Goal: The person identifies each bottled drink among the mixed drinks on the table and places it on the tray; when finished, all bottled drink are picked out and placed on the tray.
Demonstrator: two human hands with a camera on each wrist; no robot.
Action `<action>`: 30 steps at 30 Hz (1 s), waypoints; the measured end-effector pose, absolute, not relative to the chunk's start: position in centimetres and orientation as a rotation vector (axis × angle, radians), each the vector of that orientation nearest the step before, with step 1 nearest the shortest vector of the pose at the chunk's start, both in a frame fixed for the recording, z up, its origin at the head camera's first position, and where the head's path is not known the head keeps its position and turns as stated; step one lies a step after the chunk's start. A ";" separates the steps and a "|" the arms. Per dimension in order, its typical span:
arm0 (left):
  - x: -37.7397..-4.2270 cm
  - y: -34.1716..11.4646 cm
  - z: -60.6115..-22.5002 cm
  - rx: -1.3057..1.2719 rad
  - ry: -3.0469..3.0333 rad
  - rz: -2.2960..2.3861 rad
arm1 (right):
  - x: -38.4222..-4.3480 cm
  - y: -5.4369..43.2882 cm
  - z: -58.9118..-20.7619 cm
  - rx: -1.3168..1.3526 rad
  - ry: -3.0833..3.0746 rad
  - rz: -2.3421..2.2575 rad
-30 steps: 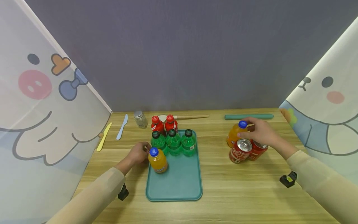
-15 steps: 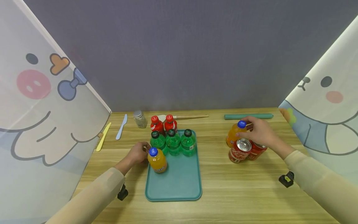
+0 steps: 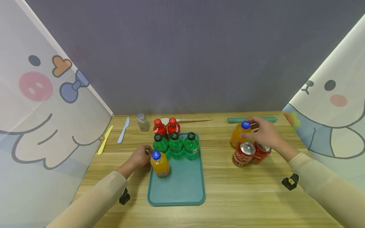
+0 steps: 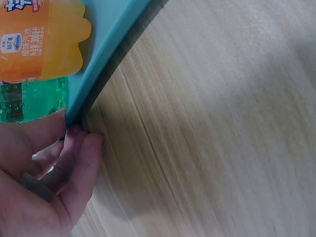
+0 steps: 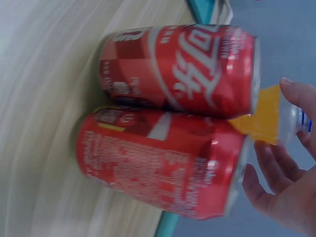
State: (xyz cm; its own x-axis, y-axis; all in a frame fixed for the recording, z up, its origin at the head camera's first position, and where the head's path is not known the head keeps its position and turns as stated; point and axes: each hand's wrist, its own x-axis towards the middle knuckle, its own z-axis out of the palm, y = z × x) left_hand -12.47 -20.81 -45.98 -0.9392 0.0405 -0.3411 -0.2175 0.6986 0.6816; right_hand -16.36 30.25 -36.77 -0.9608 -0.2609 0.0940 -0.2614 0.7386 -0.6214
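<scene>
My left hand (image 3: 140, 156) pinches the left rim of a teal tray (image 3: 182, 190) between thumb and fingers, as the left wrist view shows. Beside that hand, an orange soda bottle (image 3: 160, 164) with a blue cap stands on the tray. Behind it are three green bottles (image 3: 176, 147) in a row, then two red-capped bottles (image 3: 173, 127). Off to the right, my right hand (image 3: 263, 133) grips a second orange soda bottle (image 3: 237, 135) near its top. Two red cola cans (image 3: 242, 156) stand side by side just in front, partly hiding that bottle's lower part.
A yellow knife (image 3: 105, 140), a light blue knife (image 3: 124, 130) and a lidded glass jar (image 3: 143, 123) lie or stand at the left. Along the back are a wooden-handled spatula (image 3: 194, 120) and a green rod (image 3: 268, 119). A grey wall (image 3: 182, 63) rises behind the table.
The orange bottle in my right hand has risen very slightly. My left hand stays on the tray rim, and the tray keeps its place.
</scene>
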 end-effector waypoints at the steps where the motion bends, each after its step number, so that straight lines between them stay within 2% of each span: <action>1: -12.5 -20.8 -46.0 -0.134 2.580 1.095 | -16.3 30.2 -36.5 0.445 -2.918 1.048; 18: -12.5 -20.8 -45.8 -0.121 2.580 1.081 | -15.5 27.8 -32.0 0.472 -2.798 1.130; 30: -12.5 -20.8 -45.9 -0.126 2.584 1.070 | -13.3 24.3 -30.2 0.741 -2.765 1.384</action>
State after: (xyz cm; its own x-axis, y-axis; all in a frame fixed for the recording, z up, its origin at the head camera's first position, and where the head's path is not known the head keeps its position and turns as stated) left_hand -12.48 -20.75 -45.88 -0.9383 0.0476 -0.3425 -0.2084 0.7126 0.6699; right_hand -13.30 24.31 -30.16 -0.8906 -0.4217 0.1701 -0.3888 0.5123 -0.7658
